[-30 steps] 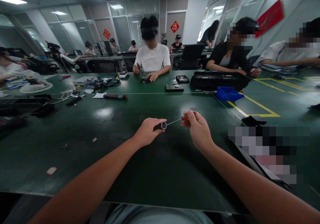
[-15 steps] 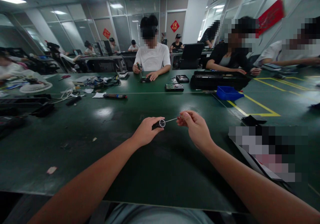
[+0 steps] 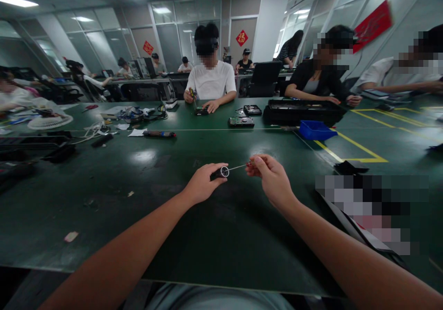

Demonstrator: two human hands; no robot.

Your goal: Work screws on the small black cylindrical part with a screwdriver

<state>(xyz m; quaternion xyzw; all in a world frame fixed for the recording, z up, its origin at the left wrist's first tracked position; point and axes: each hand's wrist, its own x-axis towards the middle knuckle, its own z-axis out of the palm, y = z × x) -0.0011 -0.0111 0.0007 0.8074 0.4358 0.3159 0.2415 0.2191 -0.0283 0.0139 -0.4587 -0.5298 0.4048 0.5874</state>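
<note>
A short black cylinder with a pale ring around its facing end is gripped between the thumb and fingers of my left hand. My right hand pinches what looks like a thin screwdriver, its handle mostly hidden by the fingers. The slim metal shaft reaches leftward to the cylinder's ringed end. Whether its tip is inside or just at the opening is too small to tell. Both hands are above the green table.
Across the table a person in a white shirt works on a small dark part. Near them are hard drives, a long black housing and a blue bin. A dark pen-like tool and cables lie left.
Hardly anything differs. Both hands keep the same hold on the cylinder and screwdriver, with only a very slight shift of the right hand.
</note>
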